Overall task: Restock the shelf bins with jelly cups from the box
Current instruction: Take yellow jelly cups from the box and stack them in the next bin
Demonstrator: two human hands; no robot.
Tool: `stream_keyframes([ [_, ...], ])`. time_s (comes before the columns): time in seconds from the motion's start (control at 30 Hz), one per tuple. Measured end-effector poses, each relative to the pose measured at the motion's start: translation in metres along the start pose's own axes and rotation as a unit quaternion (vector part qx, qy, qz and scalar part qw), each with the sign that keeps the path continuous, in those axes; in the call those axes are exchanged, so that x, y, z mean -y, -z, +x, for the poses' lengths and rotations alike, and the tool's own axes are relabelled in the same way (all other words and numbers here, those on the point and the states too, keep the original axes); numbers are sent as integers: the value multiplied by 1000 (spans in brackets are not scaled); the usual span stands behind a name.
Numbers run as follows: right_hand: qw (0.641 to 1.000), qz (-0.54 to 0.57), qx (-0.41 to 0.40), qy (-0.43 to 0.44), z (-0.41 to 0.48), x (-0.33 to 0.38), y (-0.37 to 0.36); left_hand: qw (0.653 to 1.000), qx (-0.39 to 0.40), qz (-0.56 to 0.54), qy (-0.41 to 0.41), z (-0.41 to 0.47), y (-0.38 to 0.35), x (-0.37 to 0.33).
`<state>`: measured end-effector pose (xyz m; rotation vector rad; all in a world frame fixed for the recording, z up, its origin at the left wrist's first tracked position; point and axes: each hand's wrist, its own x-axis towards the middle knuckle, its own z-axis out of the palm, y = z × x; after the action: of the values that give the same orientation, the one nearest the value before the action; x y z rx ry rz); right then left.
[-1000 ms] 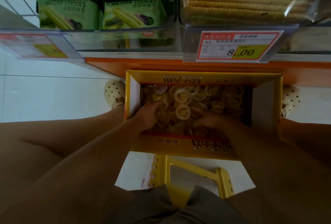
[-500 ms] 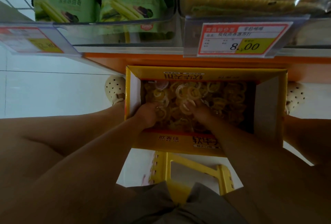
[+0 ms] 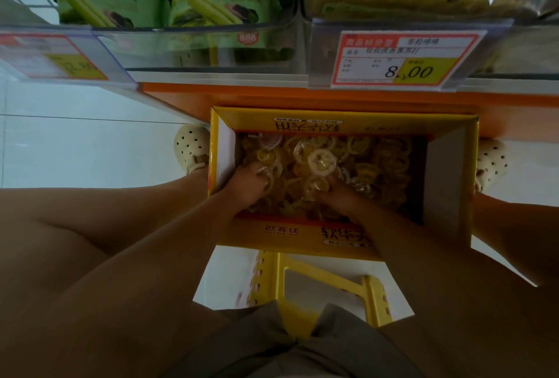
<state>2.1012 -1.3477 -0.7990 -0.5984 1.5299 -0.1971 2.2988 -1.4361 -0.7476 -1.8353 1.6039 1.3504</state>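
Head view: we are seeing the box (image 3: 281, 231) lying long side left-to-right, opening upward. Inside it, left hand (image 3: 248, 188) and right hand (image 3: 340, 197) are curling around jelly cups (image 3: 322, 161), fingers closed on them.

White tile floor (image 3: 75, 150) lies under dim, even light. An orange-edged shelf (image 3: 302, 99) crosses the top, bearing a price tag (image 3: 402, 60) marked 8.00. A yellow stool (image 3: 272, 287) stands below.

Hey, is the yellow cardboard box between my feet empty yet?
No, the yellow cardboard box holds a heap of clear yellow jelly cups, and the left hand and right hand are dug into them.
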Motion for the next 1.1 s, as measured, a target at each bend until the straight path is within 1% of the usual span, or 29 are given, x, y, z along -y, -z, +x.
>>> stream_keyframes([
  [0.1,997,73,-18,-19,1,-3,5,1000,-13,-25,1,-3,3,-6],
  [0.13,994,103,-26,-35,0,-5,7,998,1,-55,9,-3,2,-9],
  [0.2,985,156,-39,-57,-2,-9,15,996,19,-83,6,-7,0,-20],
  [0.23,982,174,-46,-60,-3,-11,19,997,23,-74,3,-6,-3,-26],
  [0.37,983,171,-58,-38,-11,-13,32,995,64,-73,-37,3,-20,-59],
  [0.43,984,168,-50,-29,-12,-12,33,994,94,-56,-32,7,-30,-74],
  [0.5,985,169,-37,-14,-12,-9,31,993,113,-36,-21,11,-36,-82],
  [0.6,986,169,-6,7,-7,-7,24,994,108,-32,-12,18,-38,-84],
  [0.77,981,192,30,-24,-11,0,23,996,62,-57,9,17,-27,-79],
  [0.9,975,206,75,-15,-36,17,35,989,93,-115,0,-3,-8,-66],
  [1.0,968,231,93,2,-62,31,41,973,114,-200,-14,-20,6,-62],
  [1.1,936,328,126,16,-89,41,42,959,98,-262,-43,-48,22,-75],
])
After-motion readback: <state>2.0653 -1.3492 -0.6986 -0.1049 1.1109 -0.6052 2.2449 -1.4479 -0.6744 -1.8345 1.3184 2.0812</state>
